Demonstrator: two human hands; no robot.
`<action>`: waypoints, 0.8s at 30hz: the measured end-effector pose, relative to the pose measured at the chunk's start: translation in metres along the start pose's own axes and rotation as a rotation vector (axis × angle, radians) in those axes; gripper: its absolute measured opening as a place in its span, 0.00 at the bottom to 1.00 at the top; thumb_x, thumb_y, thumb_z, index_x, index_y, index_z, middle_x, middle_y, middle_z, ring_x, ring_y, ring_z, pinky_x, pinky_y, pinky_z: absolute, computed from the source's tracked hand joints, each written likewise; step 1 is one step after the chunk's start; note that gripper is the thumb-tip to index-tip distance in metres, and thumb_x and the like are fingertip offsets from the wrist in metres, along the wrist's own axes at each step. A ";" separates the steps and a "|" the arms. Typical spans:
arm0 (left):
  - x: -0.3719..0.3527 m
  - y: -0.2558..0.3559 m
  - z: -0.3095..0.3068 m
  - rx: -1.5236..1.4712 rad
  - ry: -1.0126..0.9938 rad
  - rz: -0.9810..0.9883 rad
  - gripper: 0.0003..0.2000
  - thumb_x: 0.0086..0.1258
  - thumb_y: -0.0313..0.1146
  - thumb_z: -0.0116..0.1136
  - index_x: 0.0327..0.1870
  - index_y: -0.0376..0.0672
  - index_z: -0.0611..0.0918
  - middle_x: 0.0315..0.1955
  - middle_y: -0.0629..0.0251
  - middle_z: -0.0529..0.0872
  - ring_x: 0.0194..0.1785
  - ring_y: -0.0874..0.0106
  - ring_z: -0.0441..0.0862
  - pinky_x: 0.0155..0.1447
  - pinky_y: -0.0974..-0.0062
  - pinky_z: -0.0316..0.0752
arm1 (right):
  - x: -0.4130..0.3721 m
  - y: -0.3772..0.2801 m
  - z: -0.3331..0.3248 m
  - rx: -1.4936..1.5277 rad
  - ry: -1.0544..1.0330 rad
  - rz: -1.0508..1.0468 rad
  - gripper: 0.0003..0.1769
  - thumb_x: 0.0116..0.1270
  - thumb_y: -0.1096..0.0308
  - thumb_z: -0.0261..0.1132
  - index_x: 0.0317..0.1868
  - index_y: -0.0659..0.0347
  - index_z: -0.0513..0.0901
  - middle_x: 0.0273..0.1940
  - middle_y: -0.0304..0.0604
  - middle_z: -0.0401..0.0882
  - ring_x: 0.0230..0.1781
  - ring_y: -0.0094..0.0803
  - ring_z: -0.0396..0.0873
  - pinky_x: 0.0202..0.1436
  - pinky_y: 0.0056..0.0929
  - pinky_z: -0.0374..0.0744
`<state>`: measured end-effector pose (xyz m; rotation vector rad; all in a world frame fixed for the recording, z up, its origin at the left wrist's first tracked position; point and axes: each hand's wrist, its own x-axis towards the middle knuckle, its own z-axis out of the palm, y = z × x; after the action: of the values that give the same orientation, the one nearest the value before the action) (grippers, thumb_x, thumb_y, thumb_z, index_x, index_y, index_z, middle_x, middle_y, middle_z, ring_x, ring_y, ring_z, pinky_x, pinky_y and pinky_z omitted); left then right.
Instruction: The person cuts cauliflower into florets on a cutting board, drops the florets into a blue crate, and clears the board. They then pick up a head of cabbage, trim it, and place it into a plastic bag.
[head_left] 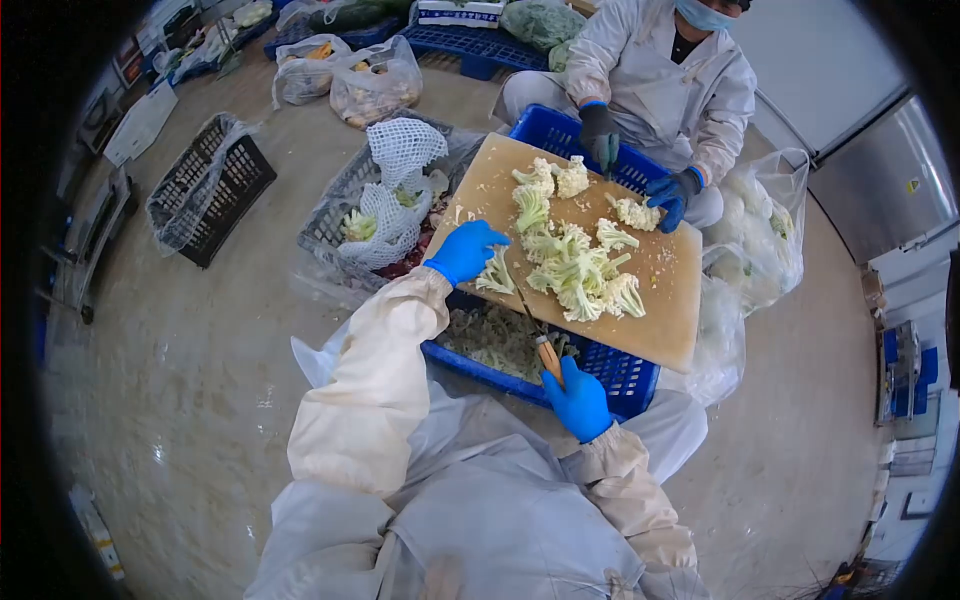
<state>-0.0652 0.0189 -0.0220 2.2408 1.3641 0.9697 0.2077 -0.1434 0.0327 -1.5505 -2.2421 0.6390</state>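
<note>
My left hand (467, 251), in a blue glove, is closed on a cauliflower piece (496, 272) at the left side of the tan cutting board (665, 325). Lower right of it, my right hand (580, 398), also gloved in blue, grips the wooden handle of a knife (547, 356). The blade points up and left over the board, beside the held piece. A heap of cut cauliflower (575, 265) lies in the middle of the board. The board rests on a blue crate (625, 375), in which pale green trimmings (495, 342) show below my left hand.
Across the board sits a co-worker (655, 75), one gloved hand at a cauliflower piece (635, 212). A crate (325, 215) with white netting stands left of the board. Farther left is a black crate (212, 190). Plastic bags of vegetables (750, 225) stand at the right.
</note>
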 end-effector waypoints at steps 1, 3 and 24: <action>0.001 0.001 0.000 -0.023 -0.004 -0.008 0.15 0.54 0.23 0.55 0.43 0.49 0.82 0.32 0.58 0.76 0.39 0.59 0.76 0.45 0.64 0.71 | 0.002 -0.001 0.000 0.007 -0.024 0.041 0.16 0.62 0.58 0.61 0.34 0.64 0.70 0.20 0.59 0.74 0.22 0.56 0.75 0.21 0.47 0.70; 0.002 0.005 0.000 -0.082 0.019 -0.053 0.15 0.54 0.21 0.54 0.42 0.49 0.82 0.32 0.58 0.76 0.39 0.59 0.76 0.45 0.64 0.71 | 0.004 0.002 0.002 -0.015 -0.016 0.021 0.16 0.62 0.58 0.60 0.34 0.64 0.69 0.19 0.57 0.74 0.20 0.54 0.75 0.21 0.47 0.71; 0.002 0.006 0.001 -0.340 0.140 -0.247 0.11 0.52 0.23 0.62 0.39 0.41 0.83 0.32 0.60 0.81 0.34 0.68 0.80 0.40 0.72 0.75 | 0.026 -0.003 0.019 0.038 -0.032 0.027 0.18 0.63 0.54 0.58 0.34 0.63 0.69 0.20 0.59 0.75 0.22 0.55 0.76 0.22 0.49 0.72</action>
<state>-0.0601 0.0174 -0.0182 1.7406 1.3735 1.1846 0.1863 -0.1237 0.0187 -1.5648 -2.2229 0.7144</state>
